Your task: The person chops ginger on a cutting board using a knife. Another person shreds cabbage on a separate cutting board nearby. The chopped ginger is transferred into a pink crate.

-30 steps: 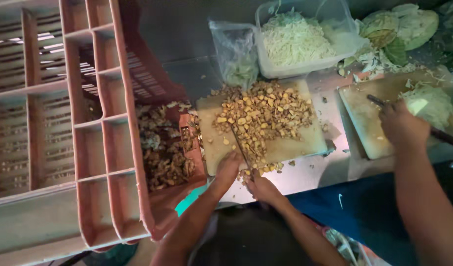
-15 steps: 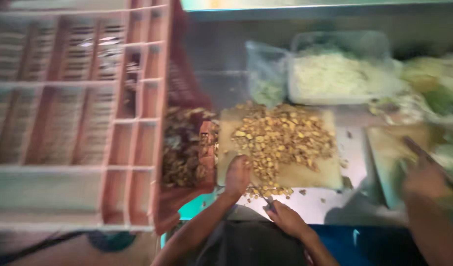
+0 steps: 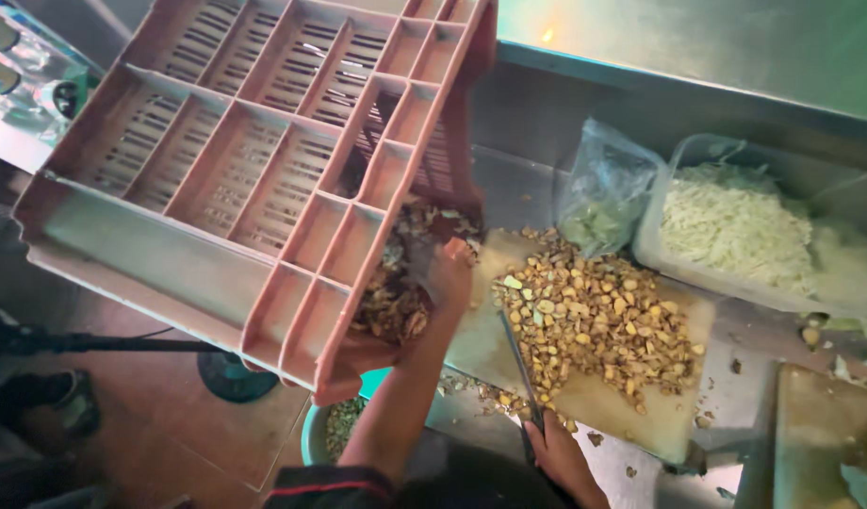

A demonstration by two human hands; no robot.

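Since a moment ago the left hand (image 3: 449,273) has left the chopped pile (image 3: 598,325) for the crate (image 3: 264,179) at ten o'clock, fingers curled on uncut pieces; right hand (image 3: 556,452) grips the knife (image 3: 520,363); next, probably placing pieces on the cutting board (image 3: 641,415).

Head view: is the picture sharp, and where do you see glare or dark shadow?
Head view: mostly sharp on the chopped pieces and pink crate; a bright reflection glows on the steel wall; the left hand is slightly soft; the floor corner at lower left lies in dark shadow.
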